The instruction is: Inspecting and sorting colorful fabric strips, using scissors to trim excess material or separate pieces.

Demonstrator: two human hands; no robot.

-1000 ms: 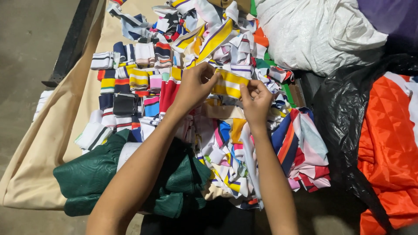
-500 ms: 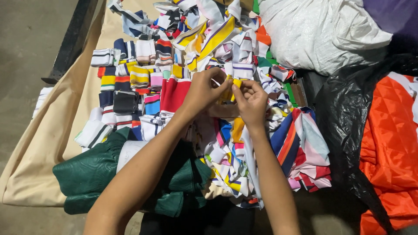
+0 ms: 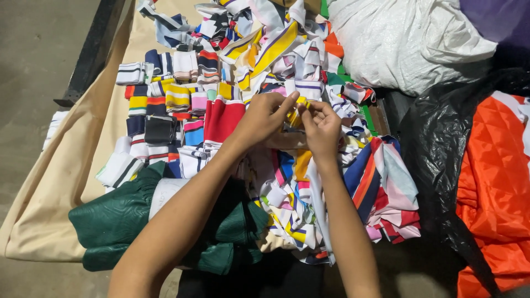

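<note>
Head cam, looking straight down at a work surface covered w/ knit scraps.

Left hand [image 3: 264, 117] and right hand [image 3: 322, 126] meet in the middle, fingertips nearly touching, both pinched onto the same small yellow striped strip [image 3: 296, 110]. Fingers closed on it from either side, strip held just above the loose heap of striped collar pieces [image 3: 309, 193]. Can't tell exactly how much of the strip is tucked inside the fingers, mostly hidden.

Left of the hands: folded striped pieces in tidy rows [image 3: 165, 105], navy/yellow/white/pink etc, plus a red folded piece [image 3: 223, 118] just beside the left wrist. All sitting on a beige cloth [image 3: 61, 176] spread over the surface.

Further up: messy tangle of long strips, incl. a yellow & white band [image 3: 273, 47] lying diagonal.

Near bottom, under the left forearm: dark green quilted fabric [image 3: 118, 218], bunched up, w/ a white roll end poking out beside it.

Right side: big white woven sack [image 3: 408, 41] top right, black plastic sheet [image 3: 436, 149] below it, orange quilted fabric [image 3: 491, 193] at the far right edge. Purple-ish fabric in the top right corner, too dark to tell more.

Grey concrete floor [image 3: 33, 60] on the left, dark bar [image 3: 91, 55] running along the cloth edge.
</note>
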